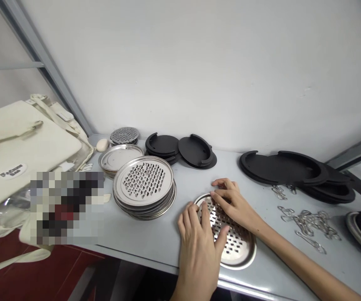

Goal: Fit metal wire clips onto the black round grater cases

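Observation:
A round metal grater plate [235, 244] with rows of raised cutting holes lies on the grey table close to its front edge. My left hand [197, 238] reaches over the plate's left side, fingers apart, the thumb stretched across the holes. From the right, my right hand [235, 202] extends over the plate's far part, its fingers slightly bent and apart near the far rim. The hands cover much of the plate's upper left, and I cannot make out anything held in them. Left of my hands stands a stack of similar grater plates [144, 179].
Behind the stack are plain metal discs [122, 156], a smaller grater disc [124, 134] and black round holders [161, 144]. Larger black holders [280, 167] lie right, near loose metal clips [312, 223]. A cream bag [26, 138] occupies the left; the wall [199, 75] is behind.

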`<move>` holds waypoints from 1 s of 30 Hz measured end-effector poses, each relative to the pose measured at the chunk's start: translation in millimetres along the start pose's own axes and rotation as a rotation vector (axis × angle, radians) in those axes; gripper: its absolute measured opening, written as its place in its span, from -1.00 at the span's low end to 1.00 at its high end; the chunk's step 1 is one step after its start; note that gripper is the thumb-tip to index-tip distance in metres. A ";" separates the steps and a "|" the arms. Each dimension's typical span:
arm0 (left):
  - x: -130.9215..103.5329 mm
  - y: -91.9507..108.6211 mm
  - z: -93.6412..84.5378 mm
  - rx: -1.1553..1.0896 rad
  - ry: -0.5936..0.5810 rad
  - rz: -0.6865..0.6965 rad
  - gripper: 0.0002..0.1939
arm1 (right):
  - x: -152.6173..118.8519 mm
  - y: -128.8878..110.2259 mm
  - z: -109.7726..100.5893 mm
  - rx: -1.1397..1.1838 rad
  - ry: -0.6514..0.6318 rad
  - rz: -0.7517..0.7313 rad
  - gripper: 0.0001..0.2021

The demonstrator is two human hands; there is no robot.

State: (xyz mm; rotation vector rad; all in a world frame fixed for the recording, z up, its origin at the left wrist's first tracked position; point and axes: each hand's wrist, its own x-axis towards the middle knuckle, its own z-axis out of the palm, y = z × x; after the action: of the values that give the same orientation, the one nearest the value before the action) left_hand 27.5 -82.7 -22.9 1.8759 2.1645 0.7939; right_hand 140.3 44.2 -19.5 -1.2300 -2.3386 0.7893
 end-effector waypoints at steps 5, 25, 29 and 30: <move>1.9 -0.3 -4.1 -0.045 -0.024 -0.014 -0.54 | 1.0 -1.7 0.7 -0.022 0.015 -0.034 -0.58; 0.5 -1.5 0.6 -0.042 0.044 0.017 -0.60 | -5.4 -5.2 3.8 -0.103 0.142 -0.069 -0.55; 0.8 -1.3 -1.3 -0.051 0.035 0.014 -0.59 | -5.1 -3.9 4.6 -0.116 0.139 -0.077 -0.55; 1.0 -1.3 -1.9 -0.053 0.033 0.012 -0.59 | -5.2 -3.9 4.6 -0.115 0.140 -0.077 -0.56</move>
State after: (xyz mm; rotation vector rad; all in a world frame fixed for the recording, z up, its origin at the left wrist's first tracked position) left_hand 25.3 -82.4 -21.7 1.8646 2.1321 0.8814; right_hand 138.2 36.7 -21.0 -1.1931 -2.3291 0.5321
